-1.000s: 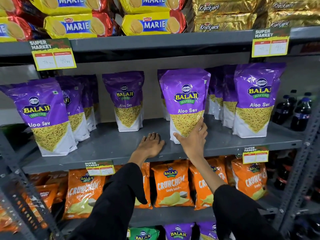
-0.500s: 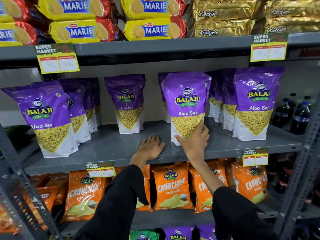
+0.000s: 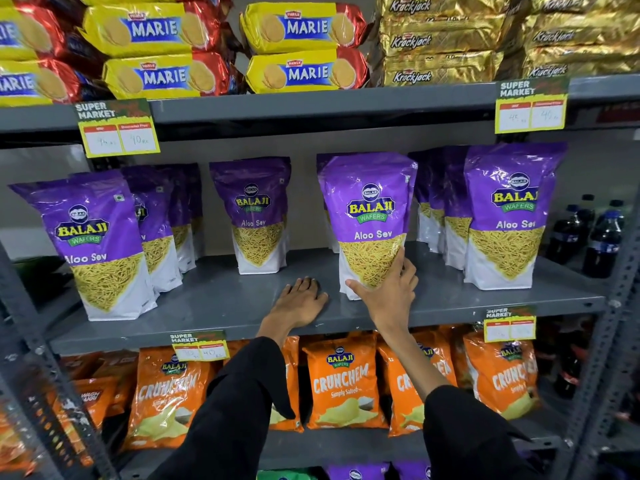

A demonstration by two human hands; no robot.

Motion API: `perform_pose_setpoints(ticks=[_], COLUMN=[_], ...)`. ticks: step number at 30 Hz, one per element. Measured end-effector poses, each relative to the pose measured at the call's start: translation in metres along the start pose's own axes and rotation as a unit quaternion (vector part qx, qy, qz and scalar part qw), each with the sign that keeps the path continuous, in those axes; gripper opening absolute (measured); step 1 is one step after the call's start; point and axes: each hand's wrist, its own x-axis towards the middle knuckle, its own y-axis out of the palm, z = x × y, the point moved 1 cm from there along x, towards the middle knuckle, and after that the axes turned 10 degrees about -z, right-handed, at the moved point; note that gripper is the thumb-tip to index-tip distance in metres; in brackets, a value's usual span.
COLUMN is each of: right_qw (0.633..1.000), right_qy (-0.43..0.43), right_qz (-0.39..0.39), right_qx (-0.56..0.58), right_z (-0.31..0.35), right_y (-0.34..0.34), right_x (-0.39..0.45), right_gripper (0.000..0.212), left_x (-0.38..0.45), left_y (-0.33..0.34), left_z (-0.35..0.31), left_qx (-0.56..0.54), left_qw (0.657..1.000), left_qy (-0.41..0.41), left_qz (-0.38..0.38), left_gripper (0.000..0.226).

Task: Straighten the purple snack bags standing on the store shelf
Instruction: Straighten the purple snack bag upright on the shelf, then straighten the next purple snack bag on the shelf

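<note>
Purple Balaji Aloo Sev bags stand in rows on the grey middle shelf (image 3: 214, 299). My right hand (image 3: 388, 292) grips the lower front of the middle bag (image 3: 369, 209), thumb on its left corner and fingers on its right side. That bag stands upright near the shelf's front. My left hand (image 3: 299, 301) lies flat, palm down, on the shelf just left of it, holding nothing. Another bag (image 3: 254, 213) stands further back at centre-left, a front-left bag (image 3: 93, 244) leans slightly left, and a right bag (image 3: 509, 216) fronts a row.
Yellow Marie biscuit packs (image 3: 304, 46) and gold Krackjack packs (image 3: 443, 39) fill the shelf above. Orange Crunchem bags (image 3: 343, 382) line the shelf below. Dark soda bottles (image 3: 602, 237) stand at the far right. Price tags (image 3: 117, 128) hang on shelf edges.
My right hand has shifted a little to the right on the middle bag's lower front, keeping hold. The left hand stays flat on the shelf. The camera has tilted slightly.
</note>
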Motion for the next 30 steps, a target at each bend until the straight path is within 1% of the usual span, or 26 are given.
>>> perform_pose_setpoints(ticks=[11, 17, 19, 21, 23, 24, 27, 30], right_qw=[1.000, 0.999, 0.997, 0.989, 0.975, 0.968, 0.955, 0.949], right_qy=[-0.010, -0.001, -0.018, -0.062, -0.095, -0.102, -0.093, -0.062], right_qz=[-0.023, -0.029, -0.059, -0.073, -0.035, -0.005, 0.078, 0.139], right_qx=[-0.011, 0.018, 0.051, 0.115, 0.197, 0.228, 0.270, 0.276], right_z=[0.001, 0.003, 0.004, 0.007, 0.017, 0.024, 0.058, 0.095], right_y=[0.001, -0.004, -0.011, -0.020, -0.024, -0.023, -0.002, 0.037], right_x=[-0.003, -0.006, -0.017, -0.034, -0.052, -0.058, -0.070, -0.071], right_gripper=[0.127, 0.130, 0.119, 0.092, 0.064, 0.054, 0.040, 0.042], left_x=[-0.002, -0.007, -0.010, -0.018, -0.028, -0.035, -0.048, -0.056], left_y=[-0.002, -0.006, -0.009, -0.011, -0.013, -0.016, -0.025, -0.032], left_z=[-0.002, -0.004, 0.000, 0.007, 0.022, 0.032, 0.077, 0.131], left_qx=[0.007, -0.015, -0.050, -0.082, -0.094, -0.093, -0.084, -0.069], left_qw=[1.000, 1.000, 0.998, 0.995, 0.992, 0.990, 0.987, 0.988], left_qy=[0.002, -0.005, -0.012, -0.018, -0.019, -0.024, -0.055, -0.074], left_qz=[-0.001, -0.014, -0.038, -0.059, -0.085, -0.100, -0.123, -0.120], left_gripper=[0.064, 0.062, 0.057, 0.052, 0.048, 0.049, 0.049, 0.049])
